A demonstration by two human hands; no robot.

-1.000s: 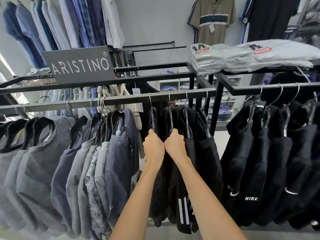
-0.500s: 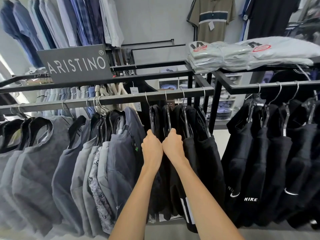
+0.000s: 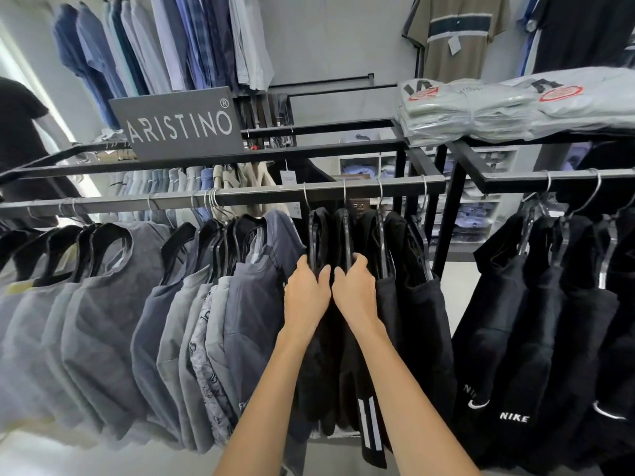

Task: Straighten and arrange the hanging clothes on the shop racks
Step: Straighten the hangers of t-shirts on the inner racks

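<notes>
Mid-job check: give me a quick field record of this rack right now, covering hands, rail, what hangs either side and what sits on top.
left hand: grips the top of one of the black garments
right hand: grips the neighbouring one, close beside the left
front rail: metal, carries wire hanger hooks
left of hands: grey tops, bunched unevenly
right of hands: Nike garments, black, on the adjoining rail
on top: ARISTINO sign; bagged folded shirts

Black garments (image 3: 388, 304), one white-striped, hang beside grey tops (image 3: 113, 304) and a paisley-patterned one (image 3: 206, 365).
</notes>
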